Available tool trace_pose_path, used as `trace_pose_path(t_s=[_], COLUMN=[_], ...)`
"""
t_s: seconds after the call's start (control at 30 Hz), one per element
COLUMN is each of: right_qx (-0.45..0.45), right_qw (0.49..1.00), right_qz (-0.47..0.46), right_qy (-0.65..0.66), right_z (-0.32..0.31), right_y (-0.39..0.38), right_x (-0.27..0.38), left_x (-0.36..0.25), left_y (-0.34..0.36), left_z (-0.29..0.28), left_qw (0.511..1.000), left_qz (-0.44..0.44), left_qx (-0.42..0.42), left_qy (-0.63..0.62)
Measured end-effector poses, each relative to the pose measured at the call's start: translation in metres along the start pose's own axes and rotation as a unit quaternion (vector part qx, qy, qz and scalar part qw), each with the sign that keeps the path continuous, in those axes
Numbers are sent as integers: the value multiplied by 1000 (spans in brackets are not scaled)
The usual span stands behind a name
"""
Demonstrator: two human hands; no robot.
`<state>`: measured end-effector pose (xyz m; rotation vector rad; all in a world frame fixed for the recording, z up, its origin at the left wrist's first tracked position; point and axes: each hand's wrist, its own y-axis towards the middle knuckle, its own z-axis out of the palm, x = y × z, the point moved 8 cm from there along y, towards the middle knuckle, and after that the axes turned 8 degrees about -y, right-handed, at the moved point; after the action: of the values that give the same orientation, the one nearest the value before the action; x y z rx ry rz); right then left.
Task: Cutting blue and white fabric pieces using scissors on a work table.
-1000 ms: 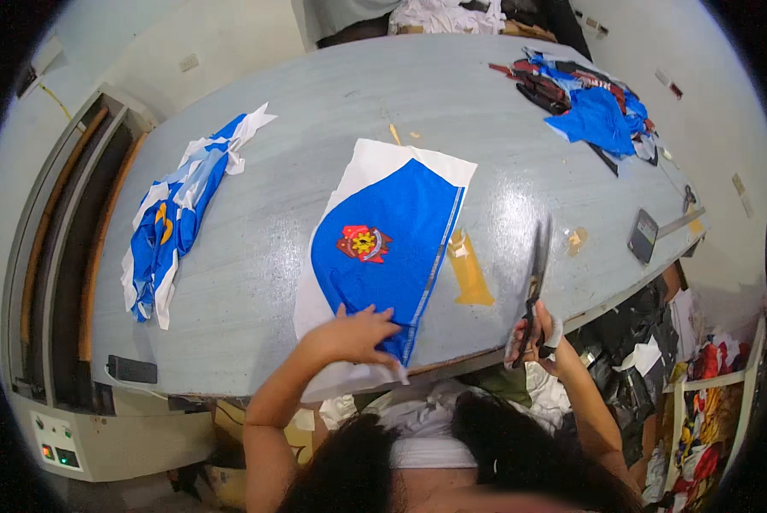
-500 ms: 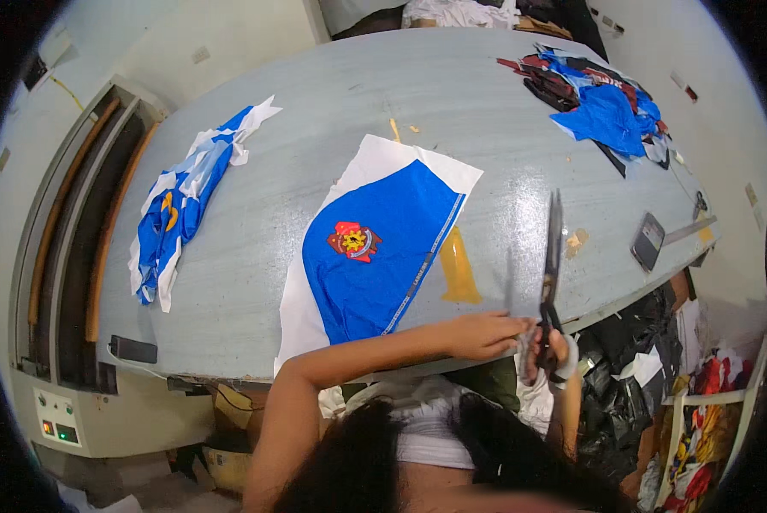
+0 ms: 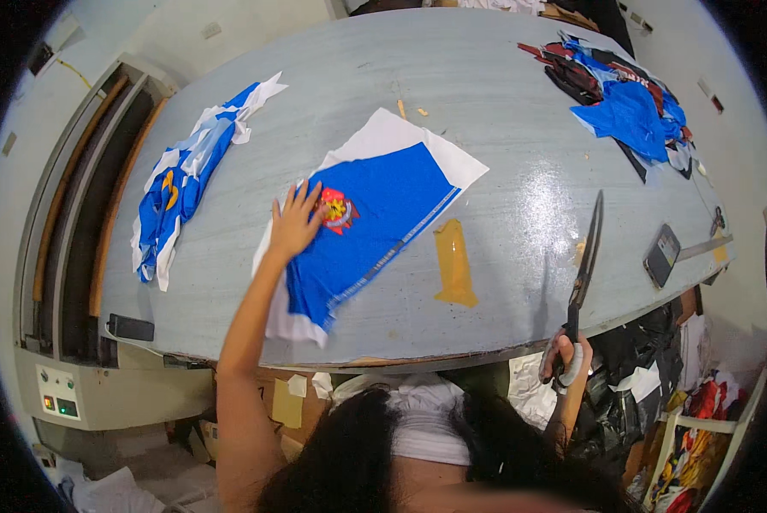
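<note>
A blue fabric panel (image 3: 375, 222) with white margins and a red and yellow emblem lies in the middle of the table. My left hand (image 3: 294, 224) rests on its left part, fingers spread, beside the emblem. At the table's front edge my right hand (image 3: 574, 359) is wrapped round the handles of large fabric scissors (image 3: 586, 265). Their dark blades point away from me over the table and look closed together. Pale wrapping covers part of the handles.
Crumpled blue and white fabric (image 3: 191, 184) lies at left; mixed scraps (image 3: 627, 107) are heaped at the far right. Brown tape (image 3: 456, 263) sticks to the table (image 3: 469, 68). A phone (image 3: 662, 255) and a ruler (image 3: 700, 248) lie at right, a dark box (image 3: 131, 327) at the left edge.
My left hand has moved from beside the scissors to the panel's left part. The panel's near end has shifted left and turned. The right hand has moved slightly right with the scissors.
</note>
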<state>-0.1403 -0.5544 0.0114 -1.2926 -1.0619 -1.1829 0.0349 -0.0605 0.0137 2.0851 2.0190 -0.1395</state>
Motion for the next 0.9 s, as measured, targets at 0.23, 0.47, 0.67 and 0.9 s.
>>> trace_pose_path(t_s=[0.23,0.47,0.67,0.9], right_qx=[132,377,387,402], right_qw=[989,907,892,859], right_qz=[50,162,209,239], right_qy=[54,91,-105,-210], right_z=[49,103,83,85], right_y=[-3,-35,-59,-51], right_x=[-11,-9,-7,-6], left_x=[9,-111,-127,-153], left_y=[77,37,-22,-41], left_z=[-20,32,15,9], left_qw=[995,994,984,967], left_qz=[56,92,170,231], left_qx=[-71,-48,-8,-17], left_qy=[29,-18,-56,-102])
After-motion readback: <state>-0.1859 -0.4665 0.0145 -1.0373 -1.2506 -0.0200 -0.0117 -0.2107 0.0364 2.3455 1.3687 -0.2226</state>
